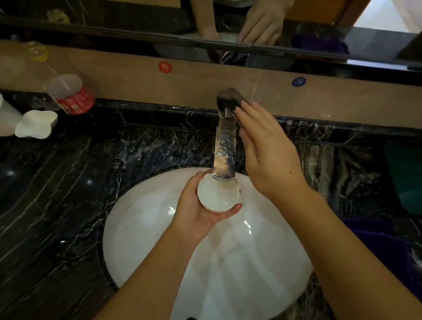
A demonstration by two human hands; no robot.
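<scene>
Currently at the sink [219, 276], which is set in the middle of a dark marble tabletop [59, 197].

- Left hand [200, 210] cups a small white bowl [218, 195] from below, thumb on the far rim and fingers [236, 207] curled round the near side. It holds the bowl right under the faucet [225, 148] spout, over the back of the sink. I judge this is so the stream lands inside and spill falls into the basin.
- Right hand [265, 149] reaches past the spout, its fingers [247, 114] straight and laid flat on the lever [229, 101], gripping nothing. Probably working the flow.
- Bowl: shallow, round, plain white, mouth up and tipped slightly toward the person. Inside looks wet and glossy; water depth cannot be told.
- Red sticker [165, 67] and blue sticker [298, 81] on the wall above, left and right of the lever; likely hot and cold marks.
- Back left corner of tabletop: a clear bottle [67, 89] with red label leaning on the wall, two white cups [37, 123] beside it.
- Right edge: a purple cloth [387, 244].
</scene>
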